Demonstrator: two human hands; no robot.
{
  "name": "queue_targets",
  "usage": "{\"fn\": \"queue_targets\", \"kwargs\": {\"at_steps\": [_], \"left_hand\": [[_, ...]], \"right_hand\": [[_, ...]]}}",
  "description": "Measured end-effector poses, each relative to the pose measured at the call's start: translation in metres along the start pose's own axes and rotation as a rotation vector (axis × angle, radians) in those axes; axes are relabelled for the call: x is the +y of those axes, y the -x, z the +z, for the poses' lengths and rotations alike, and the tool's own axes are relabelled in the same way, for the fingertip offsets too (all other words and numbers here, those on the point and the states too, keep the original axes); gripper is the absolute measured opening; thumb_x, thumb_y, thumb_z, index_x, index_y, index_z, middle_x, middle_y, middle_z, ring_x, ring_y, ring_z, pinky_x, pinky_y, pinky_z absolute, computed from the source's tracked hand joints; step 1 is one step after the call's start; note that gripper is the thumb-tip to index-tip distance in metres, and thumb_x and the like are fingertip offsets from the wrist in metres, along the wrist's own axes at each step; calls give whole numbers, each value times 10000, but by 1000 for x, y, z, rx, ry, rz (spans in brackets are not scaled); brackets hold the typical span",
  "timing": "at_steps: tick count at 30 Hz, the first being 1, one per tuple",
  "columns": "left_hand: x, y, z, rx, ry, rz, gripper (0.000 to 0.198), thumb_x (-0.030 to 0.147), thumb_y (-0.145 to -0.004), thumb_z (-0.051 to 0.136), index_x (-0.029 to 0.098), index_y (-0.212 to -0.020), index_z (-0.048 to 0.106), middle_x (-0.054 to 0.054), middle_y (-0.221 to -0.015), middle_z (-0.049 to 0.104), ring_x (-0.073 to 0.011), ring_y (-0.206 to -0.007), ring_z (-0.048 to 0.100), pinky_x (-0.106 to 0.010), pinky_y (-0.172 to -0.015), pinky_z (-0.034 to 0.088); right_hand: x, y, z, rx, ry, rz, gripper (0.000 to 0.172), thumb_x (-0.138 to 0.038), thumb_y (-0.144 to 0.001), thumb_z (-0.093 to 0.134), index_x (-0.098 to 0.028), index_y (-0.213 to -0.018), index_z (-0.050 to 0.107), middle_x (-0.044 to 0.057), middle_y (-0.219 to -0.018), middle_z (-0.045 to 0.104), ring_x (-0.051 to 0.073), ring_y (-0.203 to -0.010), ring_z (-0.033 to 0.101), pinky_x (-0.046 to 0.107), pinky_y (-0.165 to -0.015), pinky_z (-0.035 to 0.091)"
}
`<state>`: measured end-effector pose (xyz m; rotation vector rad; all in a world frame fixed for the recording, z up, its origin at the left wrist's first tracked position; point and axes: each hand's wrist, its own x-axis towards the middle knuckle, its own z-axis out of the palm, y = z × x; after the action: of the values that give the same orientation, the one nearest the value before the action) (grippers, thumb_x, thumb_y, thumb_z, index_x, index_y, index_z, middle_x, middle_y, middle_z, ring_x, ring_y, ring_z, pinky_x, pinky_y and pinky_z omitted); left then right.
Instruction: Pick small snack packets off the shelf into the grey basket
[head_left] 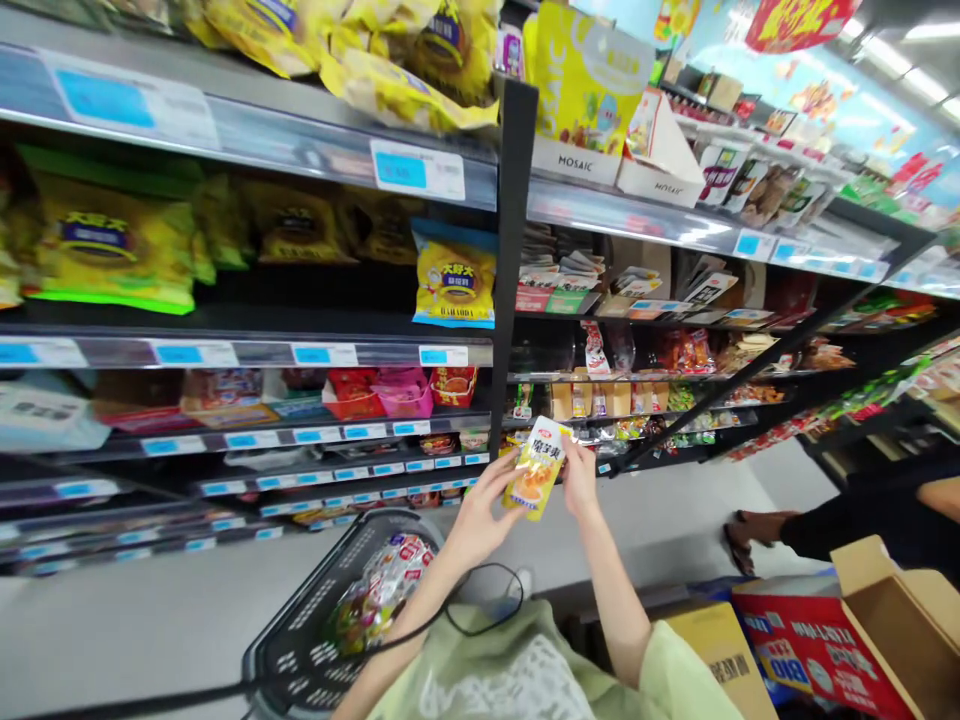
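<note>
Left hand point(484, 512): clamped on flat white-and-yellow packet point(537, 470)
Right hand point(579, 478): pinching it
Black plastic basket point(301, 622): glossy multicoloured packets point(390, 582)

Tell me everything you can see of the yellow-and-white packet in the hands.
The packet is flat and roughly rectangular, its wrapper looking like plastic film. The upper part is white with a red logo and dark characters; the lower part is yellow with a picture of food. No opening shows, though fine print is too small to read. It is held in the air, tilted, its top leaning right, with the left fingers at its left side and the right fingers at its right edge.
</note>
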<state>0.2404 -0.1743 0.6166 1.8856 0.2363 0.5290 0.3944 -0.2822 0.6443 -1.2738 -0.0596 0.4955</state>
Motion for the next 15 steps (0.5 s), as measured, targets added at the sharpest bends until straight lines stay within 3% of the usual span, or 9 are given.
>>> {"fn": "queue_targets", "kwargs": {"at_steps": [3,6,8,10,11,13,15], "left_hand": [[-9,18,-11,-54,-257,221,813,123,-802,779,293,-1554,523,-108,-1725,350,-359,-1597,308,-619,-1271,346],[-21,30,-14,-60,-262,303,678,63,-908,559,274,-1553,540,-82,-1638,502,-300,-1548,420,-565,-1266,387],[-25,35,-15,-5,-136,204,523,131,-987,467,264,-1461,642,-79,-1520,631,-272,-1432,576,-478,-1224,466],[-22,36,-17,69,68,-8,401,326,-1031,513,226,-1367,709,-115,-1349,744,-299,-1257,711,-439,-1101,578],[-19,36,-18,97,191,-118,433,438,-1016,563,201,-1345,713,-134,-1280,770,-319,-1166,752,-441,-1018,626],[-13,34,-21,89,425,-295,621,601,-937,658,170,-1385,660,-158,-1244,772,-342,-1030,788,-451,-850,681],[-9,30,-23,19,547,-368,781,635,-871,732,186,-1484,553,-169,-1284,748,-346,-995,792,-461,-781,689]], "right_hand": [[15,21,5,0,5,29,578,-703,-635,853,-161,-767,703,48,-730,736,164,-601,615,246,-496,463],[24,45,7,-92,-52,52,564,-682,-710,837,-163,-900,729,79,-878,770,187,-701,687,249,-529,523],[25,59,6,-160,-89,32,551,-645,-759,829,-190,-1054,733,89,-1045,772,185,-771,716,251,-559,560],[24,71,5,-161,-83,-17,585,-575,-761,862,-240,-1211,698,81,-1191,746,172,-811,726,246,-576,583],[23,74,3,-143,-60,-41,608,-540,-751,882,-250,-1246,682,75,-1199,743,160,-796,722,239,-574,586],[22,78,1,-120,-8,-63,590,-506,-734,900,-211,-1199,689,68,-1054,770,133,-685,690,217,-528,563],[23,78,-1,-127,11,-48,542,-524,-727,889,-160,-1079,696,48,-838,758,114,-534,628,205,-441,505]]}}
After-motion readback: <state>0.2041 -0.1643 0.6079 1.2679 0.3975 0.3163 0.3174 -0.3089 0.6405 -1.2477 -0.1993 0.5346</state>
